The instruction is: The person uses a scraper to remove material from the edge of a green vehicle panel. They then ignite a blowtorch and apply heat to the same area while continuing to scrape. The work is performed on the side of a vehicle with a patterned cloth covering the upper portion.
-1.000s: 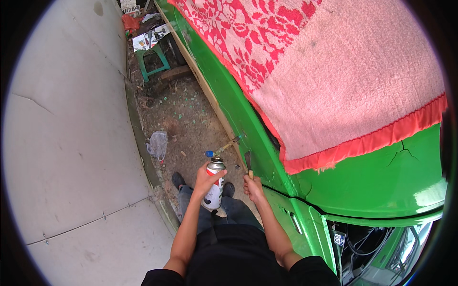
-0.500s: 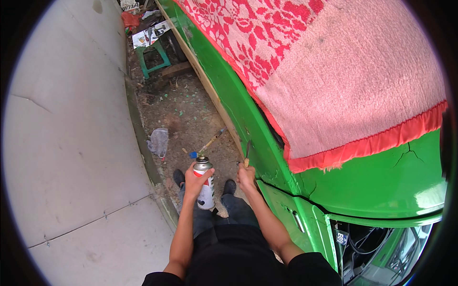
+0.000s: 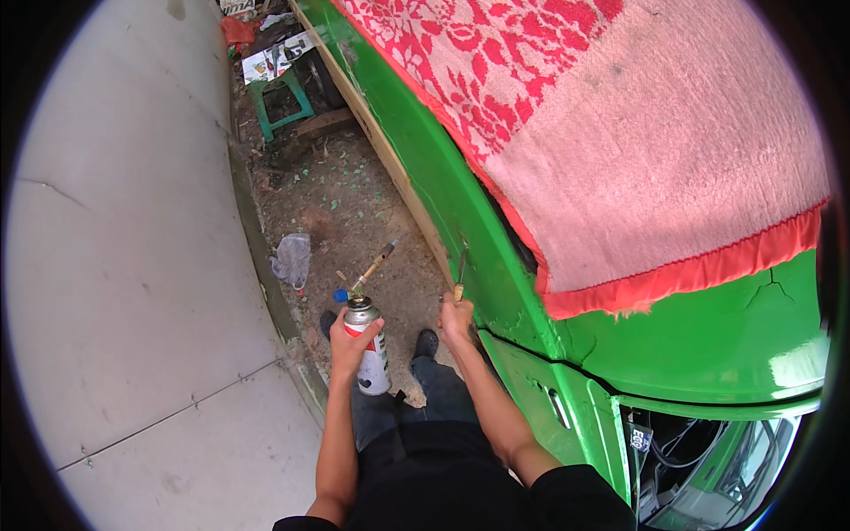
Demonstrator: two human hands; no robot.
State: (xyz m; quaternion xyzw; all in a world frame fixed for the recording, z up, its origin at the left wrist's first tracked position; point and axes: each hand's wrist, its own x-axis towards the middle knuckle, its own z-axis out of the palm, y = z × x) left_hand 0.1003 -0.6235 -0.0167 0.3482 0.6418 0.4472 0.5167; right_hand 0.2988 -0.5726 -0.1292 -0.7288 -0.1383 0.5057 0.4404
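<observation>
My left hand [image 3: 349, 350] is wrapped around a white and red gas canister [image 3: 375, 375] with a metal top. A blowtorch head [image 3: 375, 265] with a blue knob [image 3: 341, 296] is fitted on it, its nozzle pointing ahead and slightly right. Whether a flame burns cannot be made out. My right hand [image 3: 455, 320] is closed on the wooden handle of a scraper [image 3: 460, 285]. Its thin blade lies over the side of the green vehicle body [image 3: 509, 305], by a small damaged spot in the paint; contact is hard to judge.
A pink and red blanket [image 3: 655, 168] drapes over the vehicle. Pale wall panels [image 3: 150, 265] rise on the left. A wooden strip [image 3: 390, 155] runs along the vehicle's side. On the ground are a plastic bag [image 3: 292, 260], green paint chips and, farther off, a green stool [image 3: 282, 106].
The canister and torch have shifted left, so the nozzle is farther from the vehicle. The scraper has moved slightly forward along the panel. The view has turned a little.
</observation>
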